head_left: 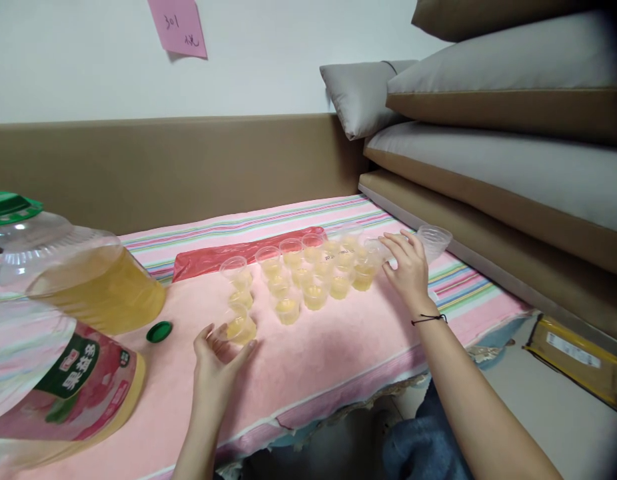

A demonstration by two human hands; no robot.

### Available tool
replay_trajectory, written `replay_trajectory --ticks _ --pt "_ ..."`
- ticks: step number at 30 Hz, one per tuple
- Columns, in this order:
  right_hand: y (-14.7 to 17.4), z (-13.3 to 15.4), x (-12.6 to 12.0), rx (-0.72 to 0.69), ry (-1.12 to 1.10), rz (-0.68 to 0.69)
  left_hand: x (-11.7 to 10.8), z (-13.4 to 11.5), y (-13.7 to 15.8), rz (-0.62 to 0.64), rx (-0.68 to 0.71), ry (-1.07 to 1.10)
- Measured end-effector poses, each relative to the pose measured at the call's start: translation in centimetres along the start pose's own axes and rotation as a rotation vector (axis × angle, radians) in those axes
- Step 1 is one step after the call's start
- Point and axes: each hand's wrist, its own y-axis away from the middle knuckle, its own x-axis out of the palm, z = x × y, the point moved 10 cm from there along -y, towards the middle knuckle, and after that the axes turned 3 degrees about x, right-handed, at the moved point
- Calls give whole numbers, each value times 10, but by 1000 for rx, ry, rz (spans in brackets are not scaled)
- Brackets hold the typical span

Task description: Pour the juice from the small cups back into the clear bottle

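Note:
My left hand (216,360) is curled around a clear plastic cup of pale yellow juice (241,328) at the front left of the group, thumb on the right and fingers on the left. Two more filled cups stand behind it in a line. To the right, several small cups of juice (314,293) stand close together in rows. My right hand (407,267) is at the right end of these rows, its fingers and thumb bent around a clear plastic cup (376,252), partly hidden. Just beyond that hand lie nested clear plastic cups (434,241), which look empty.
A large labelled juice bottle (98,387) and a green-capped bottle (103,287) are at the left, with a green cap (159,331) beside them. A red plastic bag (203,262) lies behind the cups. Stacked cushions (513,167) rise at right.

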Motion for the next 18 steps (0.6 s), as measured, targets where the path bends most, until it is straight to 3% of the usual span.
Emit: replay_trajectory --ticks 12,18 --pt "-2 25 5 -142 80 22 2 0 2 20 -20 -2" --pt "-2 20 -4 -99 69 -29 3 1 1 22 -31 13"
